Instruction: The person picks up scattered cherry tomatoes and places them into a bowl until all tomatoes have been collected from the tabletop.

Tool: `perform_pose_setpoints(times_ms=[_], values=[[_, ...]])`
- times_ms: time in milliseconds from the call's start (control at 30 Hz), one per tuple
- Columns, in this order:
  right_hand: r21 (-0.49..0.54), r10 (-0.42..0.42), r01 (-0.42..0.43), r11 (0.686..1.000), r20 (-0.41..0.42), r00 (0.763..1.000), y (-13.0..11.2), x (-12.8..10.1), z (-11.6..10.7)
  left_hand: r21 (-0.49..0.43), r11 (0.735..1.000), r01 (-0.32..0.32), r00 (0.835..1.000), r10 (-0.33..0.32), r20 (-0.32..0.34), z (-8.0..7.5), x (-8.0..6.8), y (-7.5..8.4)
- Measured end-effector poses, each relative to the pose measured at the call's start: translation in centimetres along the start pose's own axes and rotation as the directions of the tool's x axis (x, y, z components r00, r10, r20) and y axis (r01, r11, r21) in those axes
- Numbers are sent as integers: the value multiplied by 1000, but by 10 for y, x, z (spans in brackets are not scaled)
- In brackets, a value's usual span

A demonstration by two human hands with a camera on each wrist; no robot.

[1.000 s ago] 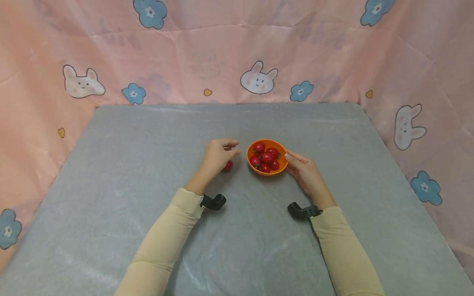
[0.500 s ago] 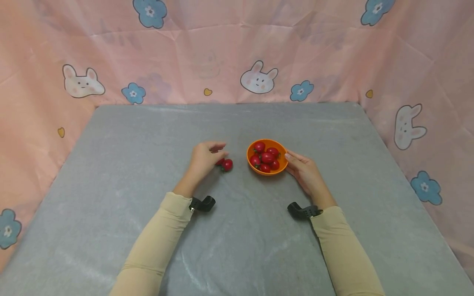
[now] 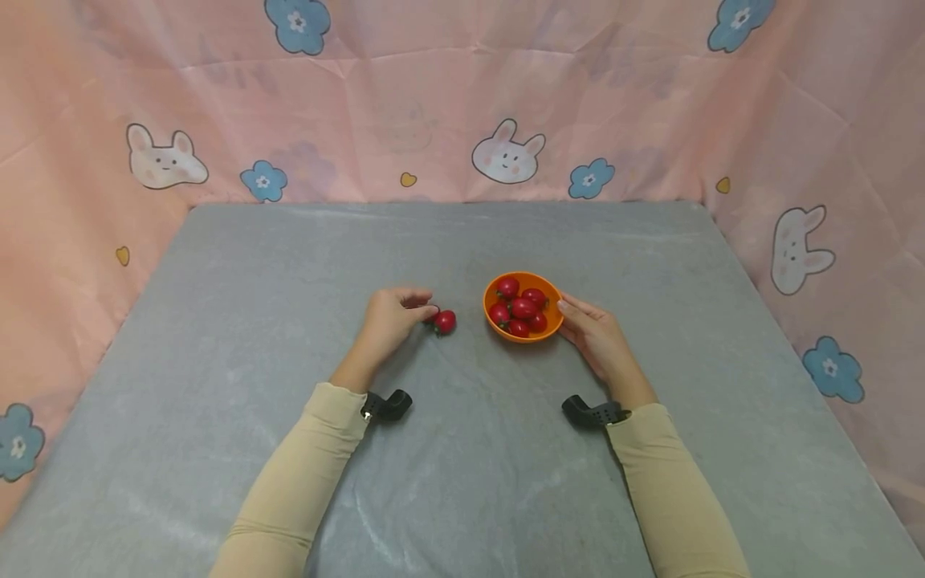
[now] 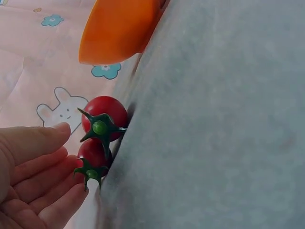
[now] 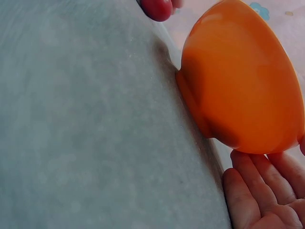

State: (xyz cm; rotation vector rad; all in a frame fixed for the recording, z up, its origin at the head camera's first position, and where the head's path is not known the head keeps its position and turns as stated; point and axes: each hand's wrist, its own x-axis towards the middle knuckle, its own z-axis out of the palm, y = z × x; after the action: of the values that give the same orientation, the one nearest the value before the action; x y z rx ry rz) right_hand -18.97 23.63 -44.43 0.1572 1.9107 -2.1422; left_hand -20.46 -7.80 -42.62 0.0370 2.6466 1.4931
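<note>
Tomatoes point(image 3: 442, 322), two loose ones, lie on the grey worktop point(image 3: 289, 265) left of the orange bowl point(image 3: 499, 333). Left hand point(image 3: 388, 319) touches the nearer one, fingers curled, grip not closed; it could roll away. Right hand point(image 3: 596, 337) steadies the bowl, fingers relaxed.

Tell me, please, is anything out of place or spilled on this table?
Yes, slightly. Two red tomatoes lie on the grey table outside the orange bowl, where the others sit. They rest by the left hand, whose fingertips touch the nearer one. The right hand steadies the upright bowl; nothing looks damaged.
</note>
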Motion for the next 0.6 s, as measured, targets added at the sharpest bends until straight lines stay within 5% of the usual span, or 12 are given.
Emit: perform_pose_setpoints(times_ms=[600], values=[[-15,-4,4,1000,1,1000,1,0,0,83,996,-28,999,30,-24,7,-1,-6]])
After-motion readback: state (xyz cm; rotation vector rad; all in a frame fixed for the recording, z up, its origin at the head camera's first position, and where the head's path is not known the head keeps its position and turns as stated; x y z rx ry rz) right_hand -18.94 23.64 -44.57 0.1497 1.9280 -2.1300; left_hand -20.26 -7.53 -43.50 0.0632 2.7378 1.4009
